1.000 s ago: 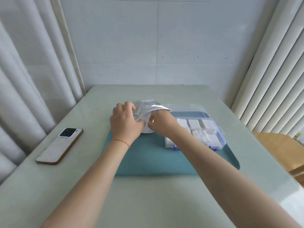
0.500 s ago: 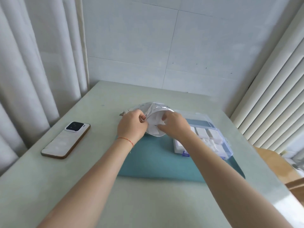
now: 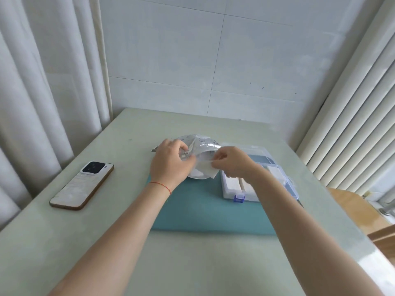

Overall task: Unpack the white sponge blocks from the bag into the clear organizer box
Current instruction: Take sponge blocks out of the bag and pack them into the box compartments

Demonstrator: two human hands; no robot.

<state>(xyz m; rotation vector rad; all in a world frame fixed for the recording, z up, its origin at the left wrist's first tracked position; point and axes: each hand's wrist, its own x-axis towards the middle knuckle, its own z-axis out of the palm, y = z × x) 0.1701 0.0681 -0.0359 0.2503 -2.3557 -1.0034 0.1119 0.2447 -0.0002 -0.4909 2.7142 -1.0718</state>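
My left hand (image 3: pixel 171 162) grips the crinkly bag (image 3: pixel 199 146) in the middle of the frame, fingers curled round its left side. My right hand (image 3: pixel 232 162) has its fingers pinched on the near lip of the bag's mouth, or maybe on a white sponge block (image 3: pixel 205 170) just inside; I cannot tell which. I think the step is getting a block out. To do it well I should hold the bag firm with the left and pull slowly with the right, so the soft block does not tear or pop out. The clear organizer box (image 3: pixel 235 194) sits just right of the bag, partly under my right arm, with white blocks already in it. Its far side looks free, so the trip is short. The blue mat (image 3: pixel 203 212) lies under both. The phone (image 3: pixel 82 185) is well apart at the left of the frame. The table edge (image 3: pixel 333 193) at the right is near the box, so I should not push the box that way.
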